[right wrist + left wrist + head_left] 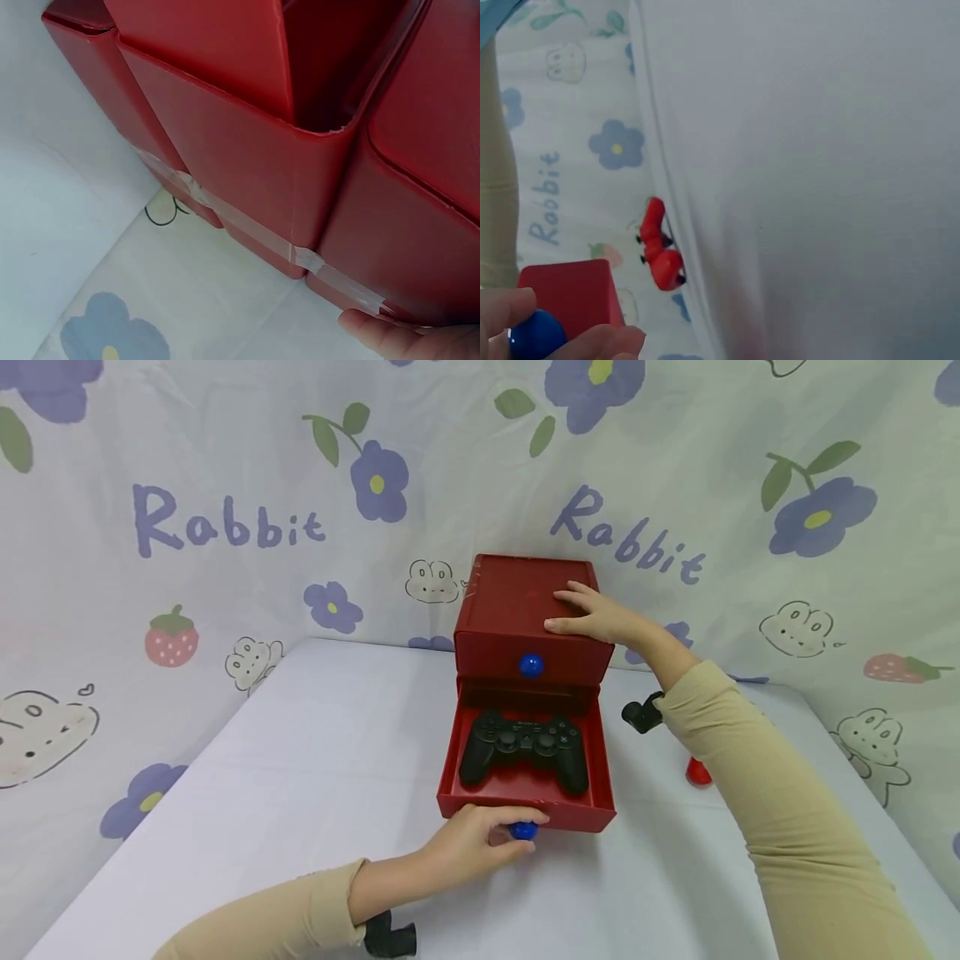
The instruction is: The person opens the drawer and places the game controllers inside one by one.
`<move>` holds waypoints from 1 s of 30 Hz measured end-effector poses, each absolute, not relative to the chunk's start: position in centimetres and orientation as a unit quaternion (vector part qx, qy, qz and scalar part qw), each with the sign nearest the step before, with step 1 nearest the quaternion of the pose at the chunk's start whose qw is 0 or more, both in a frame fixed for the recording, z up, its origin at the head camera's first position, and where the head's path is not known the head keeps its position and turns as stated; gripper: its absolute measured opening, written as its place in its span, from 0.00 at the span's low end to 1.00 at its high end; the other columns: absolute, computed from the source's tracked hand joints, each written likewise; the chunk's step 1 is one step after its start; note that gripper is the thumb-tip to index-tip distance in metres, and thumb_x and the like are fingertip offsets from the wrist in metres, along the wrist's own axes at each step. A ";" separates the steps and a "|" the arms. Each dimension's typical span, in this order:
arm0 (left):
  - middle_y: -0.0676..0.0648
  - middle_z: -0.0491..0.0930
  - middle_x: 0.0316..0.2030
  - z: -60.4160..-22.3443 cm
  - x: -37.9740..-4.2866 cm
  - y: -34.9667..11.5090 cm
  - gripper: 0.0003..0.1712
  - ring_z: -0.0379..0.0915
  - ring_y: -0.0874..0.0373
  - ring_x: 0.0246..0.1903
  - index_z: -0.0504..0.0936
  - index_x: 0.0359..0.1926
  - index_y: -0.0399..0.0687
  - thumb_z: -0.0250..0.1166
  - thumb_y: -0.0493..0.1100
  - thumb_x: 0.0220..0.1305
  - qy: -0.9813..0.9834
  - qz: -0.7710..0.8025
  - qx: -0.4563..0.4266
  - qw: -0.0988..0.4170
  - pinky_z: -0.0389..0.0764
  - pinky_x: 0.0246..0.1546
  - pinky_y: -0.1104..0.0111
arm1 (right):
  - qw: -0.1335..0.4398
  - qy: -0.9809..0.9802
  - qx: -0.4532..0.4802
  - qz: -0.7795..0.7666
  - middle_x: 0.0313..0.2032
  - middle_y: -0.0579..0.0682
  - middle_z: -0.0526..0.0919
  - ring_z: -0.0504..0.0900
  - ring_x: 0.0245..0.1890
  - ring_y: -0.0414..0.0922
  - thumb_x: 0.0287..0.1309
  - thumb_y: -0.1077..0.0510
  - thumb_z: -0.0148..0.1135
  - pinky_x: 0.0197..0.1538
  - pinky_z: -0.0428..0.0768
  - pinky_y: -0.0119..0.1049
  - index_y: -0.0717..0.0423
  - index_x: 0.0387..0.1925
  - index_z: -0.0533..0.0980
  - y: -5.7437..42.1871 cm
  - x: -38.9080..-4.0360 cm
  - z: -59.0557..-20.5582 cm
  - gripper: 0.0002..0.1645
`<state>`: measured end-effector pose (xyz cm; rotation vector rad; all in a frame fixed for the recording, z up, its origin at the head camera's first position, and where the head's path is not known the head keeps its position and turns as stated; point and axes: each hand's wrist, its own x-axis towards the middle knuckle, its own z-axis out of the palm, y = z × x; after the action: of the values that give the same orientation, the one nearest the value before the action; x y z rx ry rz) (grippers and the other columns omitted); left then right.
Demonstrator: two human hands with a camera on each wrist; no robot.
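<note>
A red drawer box (525, 597) stands on the white table, with a blue knob (531, 666) on its upper drawer front. Below, a red drawer (606, 777) is pulled out toward me, and a black game controller (525, 743) lies in it. My left hand (476, 843) pinches that drawer's round blue knob (523, 831) between thumb and fingers. The same knob (538, 336) shows between the fingertips in the left wrist view. Fingers spread, my right hand (592, 614) rests on the box top near its right edge. Clear tape (255, 229) runs along the box's side.
To the right of the box, a red object (698, 772) is partly hidden behind the right sleeve. The left wrist view shows a red, segmented toy (660, 247) with black bits. A patterned cloth (247, 460) hangs behind the table.
</note>
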<state>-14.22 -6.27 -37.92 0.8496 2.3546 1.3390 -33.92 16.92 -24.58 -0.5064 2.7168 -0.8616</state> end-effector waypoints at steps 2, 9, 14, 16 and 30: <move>0.54 0.78 0.47 -37.8 -14.3 -6.3 0.19 0.74 0.67 0.42 0.78 0.52 0.61 0.64 0.44 0.58 0.816 0.475 0.292 0.152 0.75 0.40 0.79 | 0.124 0.931 -0.174 -0.296 0.72 0.49 0.35 0.37 0.70 0.56 0.57 0.40 0.53 0.64 0.48 0.61 0.50 0.71 0.47 16.9 -33.9 -24.6 0.46; 0.53 0.78 0.47 -37.6 -15.1 -6.3 0.17 0.75 0.64 0.42 0.80 0.50 0.59 0.64 0.44 0.58 0.809 0.498 0.278 0.143 0.77 0.40 0.76 | 0.123 0.929 -0.175 -0.301 0.72 0.49 0.35 0.36 0.70 0.55 0.56 0.40 0.53 0.65 0.47 0.60 0.49 0.71 0.47 17.0 -34.0 -24.6 0.46; 0.51 0.78 0.48 -37.3 -15.9 -6.0 0.18 0.76 0.60 0.43 0.79 0.51 0.57 0.64 0.43 0.58 0.819 0.485 0.278 0.130 0.78 0.41 0.74 | 0.124 0.930 -0.176 -0.298 0.72 0.50 0.35 0.36 0.70 0.56 0.56 0.40 0.53 0.64 0.47 0.61 0.49 0.71 0.47 17.0 -34.1 -24.7 0.46; 0.50 0.78 0.48 -37.1 -16.1 -5.9 0.19 0.77 0.59 0.43 0.79 0.51 0.56 0.64 0.42 0.57 0.822 0.481 0.277 0.127 0.78 0.40 0.73 | 0.124 0.931 -0.176 -0.296 0.72 0.50 0.35 0.36 0.70 0.56 0.56 0.40 0.53 0.65 0.47 0.61 0.49 0.71 0.47 17.0 -34.0 -24.6 0.47; 0.49 0.78 0.48 -37.0 -18.5 -5.4 0.20 0.74 0.60 0.35 0.79 0.53 0.57 0.65 0.44 0.57 0.829 0.474 0.269 0.121 0.78 0.35 0.74 | 0.121 0.932 -0.175 -0.293 0.72 0.51 0.35 0.37 0.70 0.57 0.56 0.41 0.54 0.64 0.47 0.61 0.50 0.71 0.47 16.8 -33.7 -24.4 0.46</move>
<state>-18.48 -5.39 -37.03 0.7864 2.4224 1.3847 -33.68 16.85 -24.43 -0.5121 2.7219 -0.8552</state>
